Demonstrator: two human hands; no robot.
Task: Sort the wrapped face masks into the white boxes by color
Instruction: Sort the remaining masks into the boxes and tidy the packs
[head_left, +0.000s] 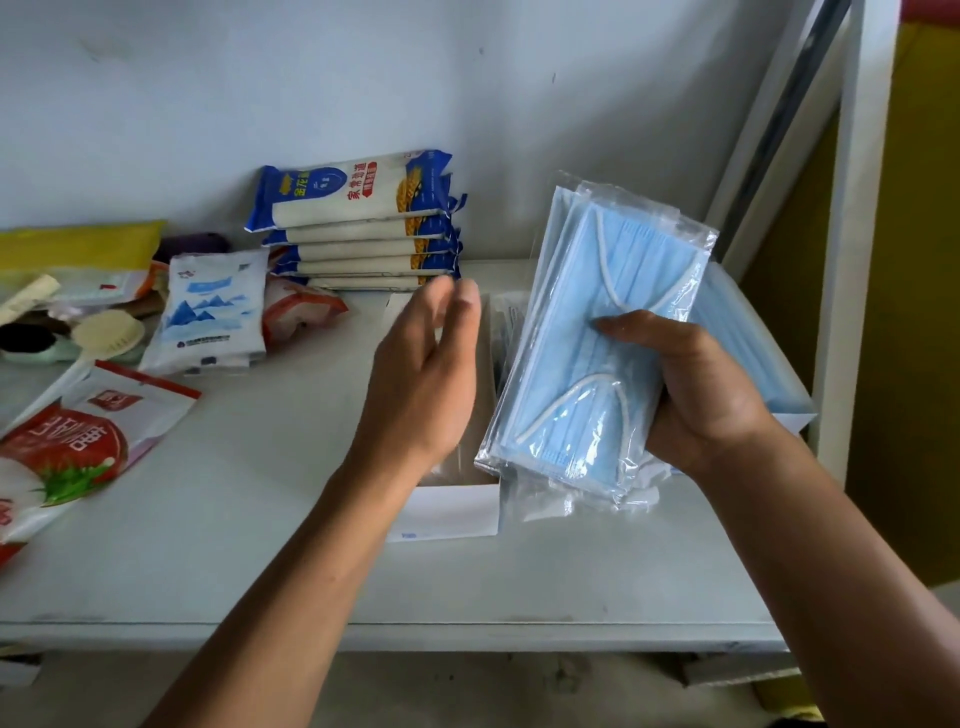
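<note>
on the far left of the pale grey metal shelf (291, 561) lies a red and white printed pouch (67, 441). near it a white bag with blue mountains (208, 312) leans, and behind that sits a stack of blue and white noodle packets (353, 223) against the wall. the left hand (421, 384) hovers with fingers loose and apart, holding nothing, above an open white cardboard box (452, 512). just beside it, the right hand (696, 395) grips a tilted stack of light blue face masks in clear plastic wrappers (587, 353), thumb across the front, held above the gap between the two boxes. behind that hand a second white cardboard box (795, 418) holds more blue masks (737, 332).
</note>
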